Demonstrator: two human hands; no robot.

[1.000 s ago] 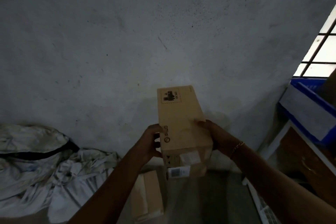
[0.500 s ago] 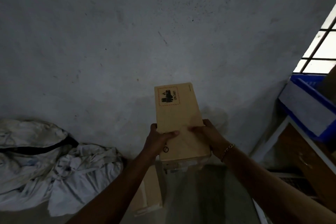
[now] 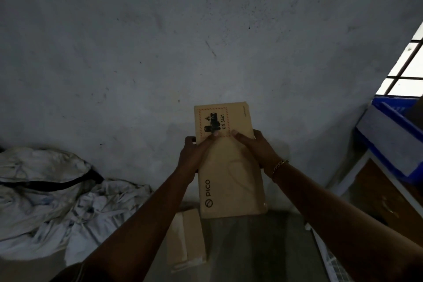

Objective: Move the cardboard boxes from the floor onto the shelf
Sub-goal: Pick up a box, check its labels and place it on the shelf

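Evidently for steadiness, both hands, left (image 3: 194,155) and right (image 3: 256,151), clasp the box (image 3: 231,178) by its far sides, holding it aloft before the wall (image 3: 206,41); another box (image 3: 185,238) lies on the floor.

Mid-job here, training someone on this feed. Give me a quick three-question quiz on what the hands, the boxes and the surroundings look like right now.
1. True or false: both hands grip the held cardboard box.
2. Which code is printed on its warning label? A) UN 3481 B) UN 1203 C) UN 2794
3. Where does the second cardboard box lie?

Key
1. True: the left hand and right hand clasp opposite sides, thumbs on the top face.
2. A.
3. On the floor below the held one, right of the crumpled white cloth.
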